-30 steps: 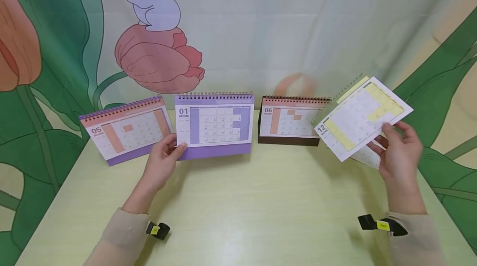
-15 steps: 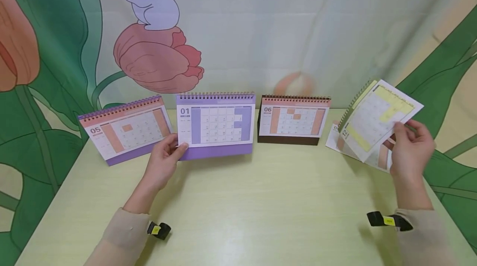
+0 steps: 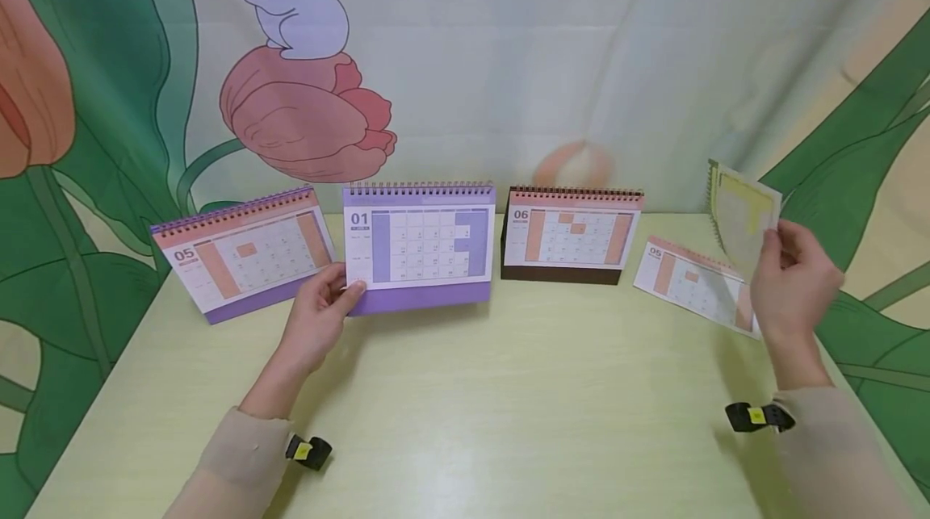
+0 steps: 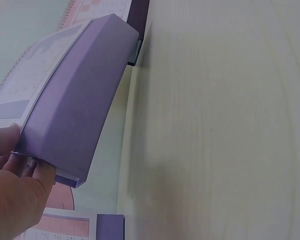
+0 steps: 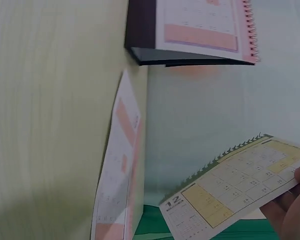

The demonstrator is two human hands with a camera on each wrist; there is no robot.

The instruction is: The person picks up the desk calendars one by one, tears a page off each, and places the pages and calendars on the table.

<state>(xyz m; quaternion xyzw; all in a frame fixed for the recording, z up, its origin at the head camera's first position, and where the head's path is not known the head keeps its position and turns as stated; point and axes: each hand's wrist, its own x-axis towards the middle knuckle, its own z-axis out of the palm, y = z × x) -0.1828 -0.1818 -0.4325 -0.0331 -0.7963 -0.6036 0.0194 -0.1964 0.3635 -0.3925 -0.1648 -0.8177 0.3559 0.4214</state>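
Note:
My left hand [image 3: 312, 317] grips the lower left corner of a purple desk calendar [image 3: 429, 293], thumb in front and fingers behind. This calendar shows month 01 and has a spiral along its top. At the right, my right hand [image 3: 795, 289] pinches a yellow and white calendar page [image 3: 748, 200] by its edge. The page is held up at a slant, and the right wrist view shows the number 12 on this page [image 5: 235, 185] and a ragged green punched edge. Below it on the table lies a loose orange calendar page [image 3: 683, 285] marked 05.
An orange desk calendar [image 3: 254, 257] showing 05, on a purple stand, leans at the left. Between the purple calendar and the loose page stands another orange calendar [image 3: 570, 236] showing 06, on a dark base. A printed curtain [image 3: 465, 59] hangs behind the table [image 3: 523, 422].
My right hand has moved the yellow page to the right and turned it more edge-on, uncovering the loose 05 page. My left hand has stayed on the purple calendar.

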